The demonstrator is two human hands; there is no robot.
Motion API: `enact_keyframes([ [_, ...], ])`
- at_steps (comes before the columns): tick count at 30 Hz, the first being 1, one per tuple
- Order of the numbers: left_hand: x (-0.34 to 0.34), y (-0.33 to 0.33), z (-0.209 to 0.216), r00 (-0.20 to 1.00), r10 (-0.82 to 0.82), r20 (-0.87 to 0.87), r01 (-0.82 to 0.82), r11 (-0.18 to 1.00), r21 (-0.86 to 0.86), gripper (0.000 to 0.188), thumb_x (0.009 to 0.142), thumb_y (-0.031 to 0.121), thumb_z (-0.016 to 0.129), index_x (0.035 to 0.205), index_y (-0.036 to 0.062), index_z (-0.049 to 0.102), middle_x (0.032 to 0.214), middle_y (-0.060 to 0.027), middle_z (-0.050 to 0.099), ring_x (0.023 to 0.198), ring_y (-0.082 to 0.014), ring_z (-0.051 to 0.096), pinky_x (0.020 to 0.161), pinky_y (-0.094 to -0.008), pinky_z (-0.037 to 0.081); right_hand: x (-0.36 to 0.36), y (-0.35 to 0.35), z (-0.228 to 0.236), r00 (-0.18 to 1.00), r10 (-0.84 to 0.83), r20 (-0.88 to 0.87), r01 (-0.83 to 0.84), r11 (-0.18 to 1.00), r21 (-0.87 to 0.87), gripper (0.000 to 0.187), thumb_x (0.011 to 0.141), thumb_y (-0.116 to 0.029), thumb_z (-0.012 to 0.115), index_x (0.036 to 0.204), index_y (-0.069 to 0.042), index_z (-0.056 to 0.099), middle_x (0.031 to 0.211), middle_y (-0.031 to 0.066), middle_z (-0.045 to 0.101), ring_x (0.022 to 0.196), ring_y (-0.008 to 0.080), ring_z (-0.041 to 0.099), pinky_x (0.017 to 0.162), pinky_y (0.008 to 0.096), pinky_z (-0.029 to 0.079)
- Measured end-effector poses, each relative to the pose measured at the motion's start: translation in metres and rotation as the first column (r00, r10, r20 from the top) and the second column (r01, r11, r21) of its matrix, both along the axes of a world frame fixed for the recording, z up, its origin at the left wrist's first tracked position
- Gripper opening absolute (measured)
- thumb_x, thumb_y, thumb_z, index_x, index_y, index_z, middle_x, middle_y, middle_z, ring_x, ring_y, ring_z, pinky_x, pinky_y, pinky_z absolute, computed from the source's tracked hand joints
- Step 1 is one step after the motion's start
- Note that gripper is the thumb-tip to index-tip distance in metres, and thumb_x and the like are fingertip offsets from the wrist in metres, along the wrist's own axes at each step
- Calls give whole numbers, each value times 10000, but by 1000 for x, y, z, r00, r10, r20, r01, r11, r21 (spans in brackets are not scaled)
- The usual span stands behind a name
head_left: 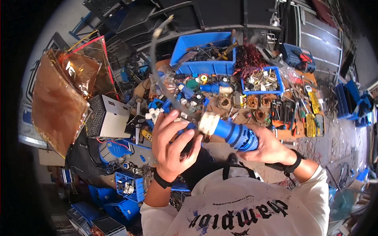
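Observation:
My right hand is wrapped around a blue industrial plug with a cream threaded collar, which points toward my left hand. My left hand is raised close to the collar, its fingers spread and slightly bent; I see nothing firmly gripped in it. A pale, translucent tube-like strip, partly blurred, rises from near the left fingertips and the collar toward the far side. Whether it joins the plug cannot be made out. Beyond the hands, another blue plug lies on the cluttered worktable.
At the back stands a large blue bin of scrap parts; a smaller blue crate holds metal pieces. Pliers and screwdrivers lie at the right, beside a yellow tool case. A silver box and brown sheets stand left.

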State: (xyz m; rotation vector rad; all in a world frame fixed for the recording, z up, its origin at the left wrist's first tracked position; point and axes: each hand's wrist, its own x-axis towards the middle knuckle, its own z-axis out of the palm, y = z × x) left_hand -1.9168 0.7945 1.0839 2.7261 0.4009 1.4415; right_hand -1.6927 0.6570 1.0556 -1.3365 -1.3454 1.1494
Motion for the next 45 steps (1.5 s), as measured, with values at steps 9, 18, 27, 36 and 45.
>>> enact_keyframes([
  [9, 36, -7, -30, 870, -168, 464, 493, 246, -835, 620, 971, 462, 514, 1304, -59, 467, 1237, -184, 588, 1116, -241, 591, 983, -392, 456, -20, 15, -33, 938, -51, -343, 36, 998, -51, 372, 726, -3, 748, 1063, -41, 597, 862, -41, 605, 769, 38, 543, 715, 229, 468],
  [18, 59, -33, -16, 830, -141, 540, 558, 213, -802, 255, 892, 86, 668, 1085, 22, 513, 1017, -98, 645, 989, -179, 633, 874, -332, 505, -31, 16, -36, 911, -17, -412, 6, 1000, -28, 423, 724, -5, 775, 1099, -45, 584, 955, -34, 619, 854, 55, 574, 780, 245, 490],
  [27, 59, -30, -16, 901, -87, 424, 423, 387, -819, 267, 859, 67, 691, 1038, 19, 500, 1043, -120, 631, 966, -179, 631, 852, -332, 493, -35, 19, -38, 941, -28, -337, 31, 999, 5, 426, 712, -23, 774, 1090, -39, 579, 956, -4, 626, 873, 75, 589, 813, 274, 496],
  [36, 54, -33, -6, 789, -263, 556, 613, 274, -741, 486, 888, 110, 653, 1299, -28, 433, 1218, -167, 563, 1195, -237, 527, 1024, -389, 407, -27, 21, -34, 916, 82, -392, -64, 996, 59, 573, 685, -25, 792, 1206, -24, 553, 1088, 43, 641, 961, 119, 617, 875, 307, 501],
  [45, 51, -44, -7, 746, -218, 629, 665, 274, -695, 657, 791, 65, 781, 1302, -12, 374, 1228, -192, 576, 1166, -271, 581, 994, -390, 459, -11, 16, -41, 921, 138, -365, -114, 990, 86, 648, 652, -69, 819, 1233, -17, 539, 1091, 49, 637, 978, 136, 613, 894, 306, 484],
])
